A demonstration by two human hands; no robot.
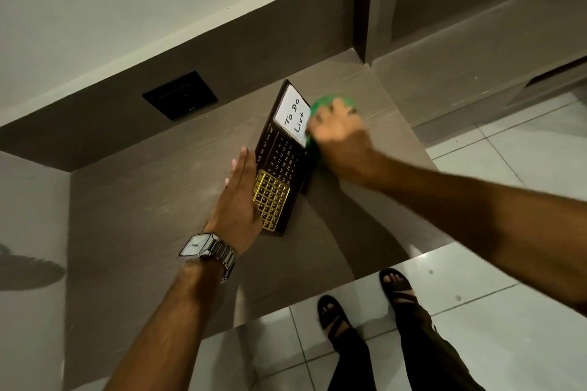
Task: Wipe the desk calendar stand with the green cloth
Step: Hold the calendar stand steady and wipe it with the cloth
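A dark brown desk calendar stand stands on a brown wood-grain desk, toward the far right part of the top, tilted so its face shows. Its far end carries a white panel hand-lettered "To Do List"; below that run month names and a grid of dates, and at the near end sits a gold-framed number grid.

The left hand lies flat and open, fingers straight and together, its edge pressed against the left side of the stand near the gold grid. A silver wristwatch with a pale square face sits on that wrist.

The right hand is closed over a bunched green cloth, pressing it against the stand's right edge beside the white panel; the cloth shows only past the fingers at the far side.

A black square socket plate is set in the brown back panel to the far left. No container shows anywhere on the desk. Sandalled feet stand on pale floor tiles at the near right.
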